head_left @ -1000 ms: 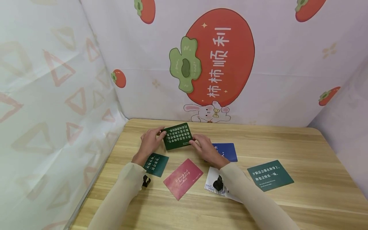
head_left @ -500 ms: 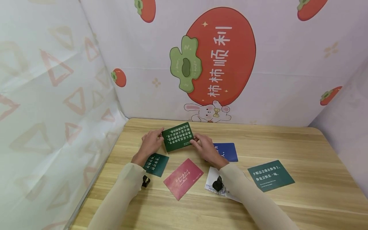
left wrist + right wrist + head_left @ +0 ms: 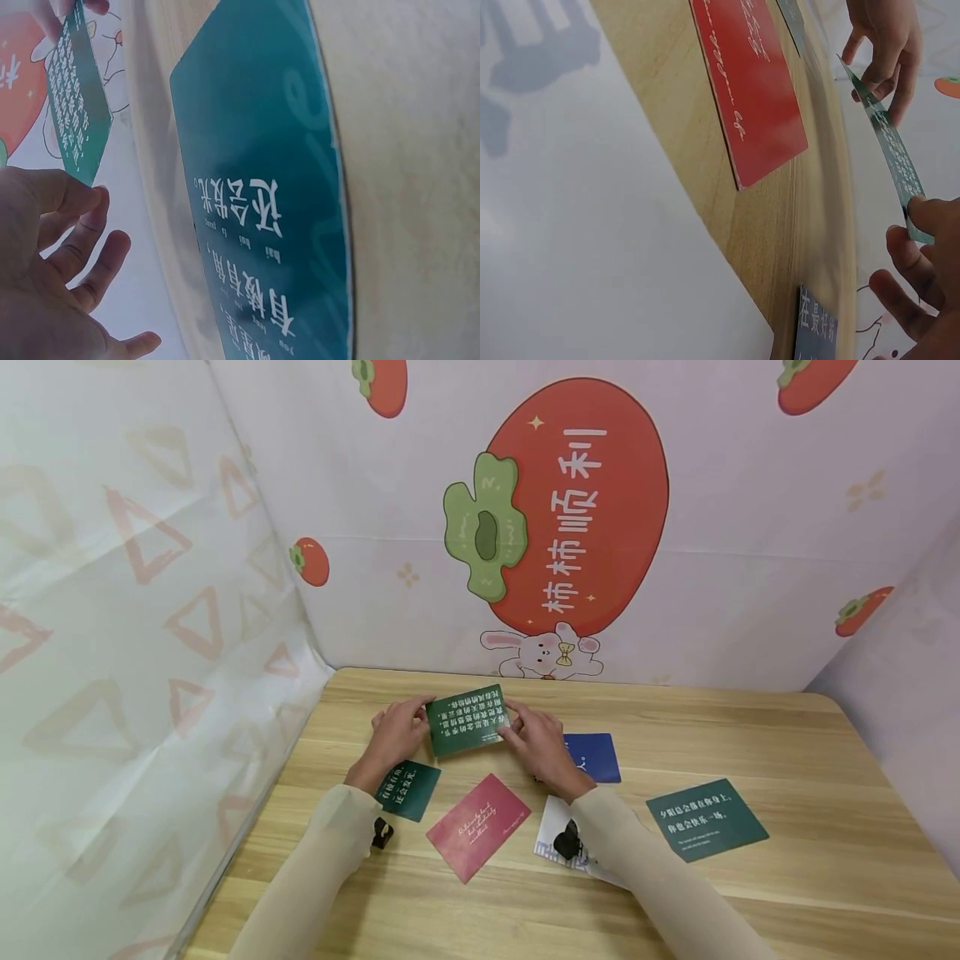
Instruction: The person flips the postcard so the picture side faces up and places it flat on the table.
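A green card (image 3: 467,720) printed with white Chinese characters is held between both hands, lifted off the far part of the table. At its left end, my left hand (image 3: 396,733) pinches a corner between thumb and index finger. The other fingers stand loosely away in the left wrist view. The right end is pinched by my right hand (image 3: 537,742), thumb on the printed face. Under the left wrist lies a teal card (image 3: 412,790). A pink card (image 3: 478,827) rests between the forearms, and my right hand partly covers a blue card (image 3: 597,757).
Beneath the right sleeve lies a white card (image 3: 552,822) with a purple drawing, partly hidden. Another teal card (image 3: 707,819) is on the right of the wooden table (image 3: 795,752). A cloth backdrop (image 3: 720,618) with persimmon prints stands behind the table's far edge.
The green card has tilted, its printed face now looking lighter, and it has shifted slightly to the right. Both hands keep their hold on its ends. The cards on the table have stayed put.
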Available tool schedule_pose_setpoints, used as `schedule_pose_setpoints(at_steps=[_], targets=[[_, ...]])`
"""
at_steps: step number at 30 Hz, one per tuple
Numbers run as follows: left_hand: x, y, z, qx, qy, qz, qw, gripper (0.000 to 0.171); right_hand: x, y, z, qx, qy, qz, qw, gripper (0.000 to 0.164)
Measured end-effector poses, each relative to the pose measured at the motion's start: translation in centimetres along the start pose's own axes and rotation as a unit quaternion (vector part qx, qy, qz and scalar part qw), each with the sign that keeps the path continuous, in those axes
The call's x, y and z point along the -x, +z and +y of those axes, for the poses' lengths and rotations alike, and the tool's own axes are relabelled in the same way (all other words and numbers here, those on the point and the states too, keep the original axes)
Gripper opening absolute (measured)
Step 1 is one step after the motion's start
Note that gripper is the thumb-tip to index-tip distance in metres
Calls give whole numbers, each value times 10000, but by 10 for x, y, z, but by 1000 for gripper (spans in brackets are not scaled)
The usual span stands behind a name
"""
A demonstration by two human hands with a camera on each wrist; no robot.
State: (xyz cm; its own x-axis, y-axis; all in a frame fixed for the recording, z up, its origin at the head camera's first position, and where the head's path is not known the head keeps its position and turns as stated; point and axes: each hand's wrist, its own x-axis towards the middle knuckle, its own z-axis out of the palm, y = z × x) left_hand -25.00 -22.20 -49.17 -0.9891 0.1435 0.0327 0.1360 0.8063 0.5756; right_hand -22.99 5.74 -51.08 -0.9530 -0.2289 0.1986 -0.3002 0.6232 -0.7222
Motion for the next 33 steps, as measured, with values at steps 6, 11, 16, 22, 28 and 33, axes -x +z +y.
schedule_pose_setpoints(at_steps=[6,11,16,22,28,33], targets=[[1,-1,1,-123,38,-97,9999,59,0,0,0,346,38,-141,9993,67],[0,-1,1,-358,85,-120,9993,59,0,1,2,522,74,-252,9983,75],[-1,1,1,-597,166,-137,9980,57,1,4,4,653,58,-249,9975,77],[-2,2,1,-778,152,-214,9966,57,2,5,5,746,58,-234,9969,76],[-4,4,0,-835,151,-261,9961,57,2,5,4,978,179,-373,9943,82],[-6,5,-1,-895,160,-290,9954,57,2,7,2,1149,264,-383,9923,83]])
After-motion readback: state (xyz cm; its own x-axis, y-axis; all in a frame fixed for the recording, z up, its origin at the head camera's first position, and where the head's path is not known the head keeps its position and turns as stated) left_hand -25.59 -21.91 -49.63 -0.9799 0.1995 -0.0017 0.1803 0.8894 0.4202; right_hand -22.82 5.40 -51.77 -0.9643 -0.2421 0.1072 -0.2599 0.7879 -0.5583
